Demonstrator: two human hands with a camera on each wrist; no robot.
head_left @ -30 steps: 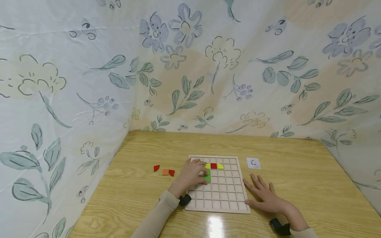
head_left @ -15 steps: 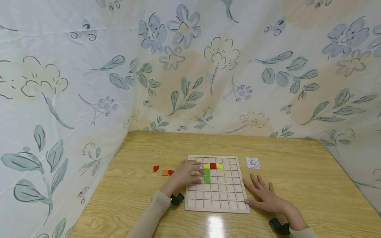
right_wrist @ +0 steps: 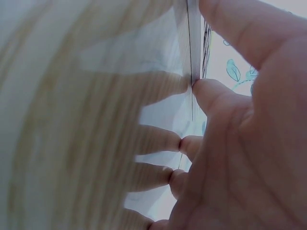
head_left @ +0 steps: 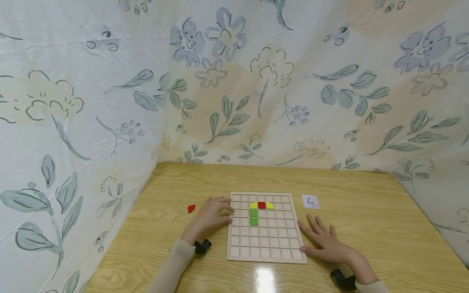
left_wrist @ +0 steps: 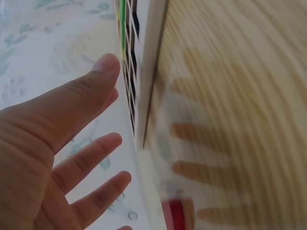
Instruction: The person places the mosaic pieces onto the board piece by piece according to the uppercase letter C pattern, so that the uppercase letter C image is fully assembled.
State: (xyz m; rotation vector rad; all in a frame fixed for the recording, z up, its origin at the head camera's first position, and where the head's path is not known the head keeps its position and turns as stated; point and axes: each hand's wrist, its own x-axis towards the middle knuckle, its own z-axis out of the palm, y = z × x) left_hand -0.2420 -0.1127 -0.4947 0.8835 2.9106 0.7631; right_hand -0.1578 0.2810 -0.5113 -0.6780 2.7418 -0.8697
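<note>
My left hand [head_left: 211,213] hovers over the table at the left edge of the gridded wooden board [head_left: 267,243], fingers spread and holding nothing. In the left wrist view a red piece [left_wrist: 175,214] lies on the table below the fingers. On the board, a red square [head_left: 261,205] sits between two yellow quarter-round tiles [head_left: 270,206]; two green squares [head_left: 254,221] run down below the left yellow one. My right hand [head_left: 327,244] rests on the table with fingers spread, thumb and forefinger at the board's right edge.
A loose red quarter-round tile [head_left: 191,208] lies on the table left of my left hand. Behind my right hand lies a small printed card [head_left: 310,202] with a grid pattern. Floral cloth [head_left: 234,101] encloses the table's back and sides.
My left hand has drawn back leftward from the green squares to the board's left edge, now hiding the orange square and a red tile. The right hand stays put.
</note>
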